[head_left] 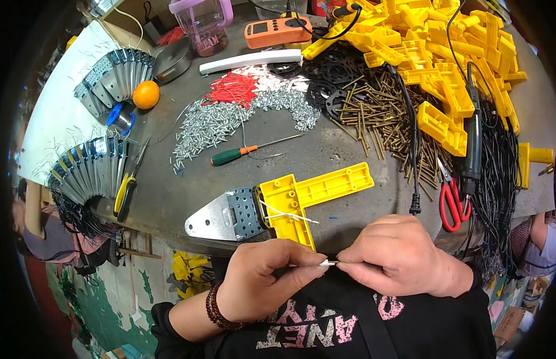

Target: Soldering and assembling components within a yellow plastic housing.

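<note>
My left hand (263,278) pinches a thin white piece (327,262), perhaps a sleeve or wire end, between thumb and forefinger. Close to its right, my right hand (397,257) is also closed in a pinch near the tip of that piece. What its fingertips hold is too small to make out. Just beyond my hands lies a yellow plastic handle half (284,209), its ribbed inside facing up. A perforated metal sleeve with a pointed silver plate (212,216) is set at its left end. Two white leads (287,213) stick out across the yellow part.
Beyond it lie a green-orange screwdriver (233,155), silver screws (209,128), red sleeves (231,88) and long brass-coloured screws (373,110). Yellow handle parts (439,54) heap at far right, above red scissors (451,203) and black cords (496,179). Pliers (127,191) and metal assemblies (89,170) lie left.
</note>
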### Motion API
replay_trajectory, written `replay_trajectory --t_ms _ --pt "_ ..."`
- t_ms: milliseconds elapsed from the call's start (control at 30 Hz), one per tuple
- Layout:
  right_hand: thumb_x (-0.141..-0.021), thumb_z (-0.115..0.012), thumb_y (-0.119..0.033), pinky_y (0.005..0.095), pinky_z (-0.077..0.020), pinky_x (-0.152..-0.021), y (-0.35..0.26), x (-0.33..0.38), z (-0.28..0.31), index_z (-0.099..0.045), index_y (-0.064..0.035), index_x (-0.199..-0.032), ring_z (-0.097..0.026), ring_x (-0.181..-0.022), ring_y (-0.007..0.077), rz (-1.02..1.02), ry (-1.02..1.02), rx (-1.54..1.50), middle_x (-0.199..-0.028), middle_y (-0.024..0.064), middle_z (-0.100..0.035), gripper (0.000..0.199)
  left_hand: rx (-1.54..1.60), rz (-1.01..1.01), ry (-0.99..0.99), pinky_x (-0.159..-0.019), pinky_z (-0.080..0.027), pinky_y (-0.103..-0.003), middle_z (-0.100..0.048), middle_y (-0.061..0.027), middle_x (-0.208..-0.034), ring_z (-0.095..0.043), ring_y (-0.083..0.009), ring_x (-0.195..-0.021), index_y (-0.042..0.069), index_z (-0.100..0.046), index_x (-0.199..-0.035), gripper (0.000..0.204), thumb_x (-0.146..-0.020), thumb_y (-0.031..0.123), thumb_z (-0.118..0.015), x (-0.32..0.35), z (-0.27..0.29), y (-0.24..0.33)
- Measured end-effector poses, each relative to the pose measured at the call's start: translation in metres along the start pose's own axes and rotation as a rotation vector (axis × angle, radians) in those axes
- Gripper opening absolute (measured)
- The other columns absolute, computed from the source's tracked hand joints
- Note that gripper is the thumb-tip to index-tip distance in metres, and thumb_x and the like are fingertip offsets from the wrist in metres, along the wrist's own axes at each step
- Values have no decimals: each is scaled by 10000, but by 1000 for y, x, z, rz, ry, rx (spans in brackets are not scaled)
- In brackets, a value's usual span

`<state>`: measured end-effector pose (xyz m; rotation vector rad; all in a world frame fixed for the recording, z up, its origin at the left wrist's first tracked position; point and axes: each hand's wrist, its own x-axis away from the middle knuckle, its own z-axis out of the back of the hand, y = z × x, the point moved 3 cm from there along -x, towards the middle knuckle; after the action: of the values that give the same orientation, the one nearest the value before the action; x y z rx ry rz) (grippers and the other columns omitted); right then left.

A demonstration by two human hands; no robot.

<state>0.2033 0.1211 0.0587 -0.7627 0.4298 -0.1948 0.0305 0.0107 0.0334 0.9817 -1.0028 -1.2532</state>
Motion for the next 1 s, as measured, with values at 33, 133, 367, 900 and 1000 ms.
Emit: replay_trajectory --t_ms 33,133,367,900,1000 --pt "-815 -708 -123 386 -500 -579 -1 2 -1 -617 -81 -845 -624 -643 277 12 -6 -1 -691 66 -602 104 88 -6 -4 -710 -551 -254 -730 -104 -881 -716 -181 -762 8 -700 -918 121 -823 47 -764 0 -1 -3" --pt "-806 -713 -119 387 -499 -561 -1 4 -2 -625 -83 -844 -620 -620 279 14 -17 -8 -671 67 -596 103 204 -22 -23 -710 -556 -254 -728 -111 -874 -719 -186 -765 8 -708 -912 116 -819 47 -765 0 -2 -3" --pt "-838 -734 -176 368 -510 -569 1 4 -2 -623 -81 -866 -645 -638 286 -150 -108 -239 -702 77 -639 148 -244 -344 47 -639 -571 -290 -724 -122 -847 -716 -217 -725 17 -725 -923 164 -778 58 -790 -4 -3 6" --pt "-830 -749 -174 364 -500 -572 1 3 -5 -568 -89 -879 -643 -665 283 -79 -186 -225 -727 58 -624 206 78 -192 -114 -695 -569 -272 -742 -97 -904 -732 -194 -800 38 -706 -885 133 -783 -23 -766 -2 -3 2" --pt "-823 -753 -189 372 -495 -567 2 4 -5 -560 -91 -898 -642 -668 289 -88 -206 -218 -733 56 -624 229 -179 -389 -136 -664 -570 -312 -733 -71 -864 -717 -246 -769 90 -703 -955 227 -754 8 -770 0 -6 4"
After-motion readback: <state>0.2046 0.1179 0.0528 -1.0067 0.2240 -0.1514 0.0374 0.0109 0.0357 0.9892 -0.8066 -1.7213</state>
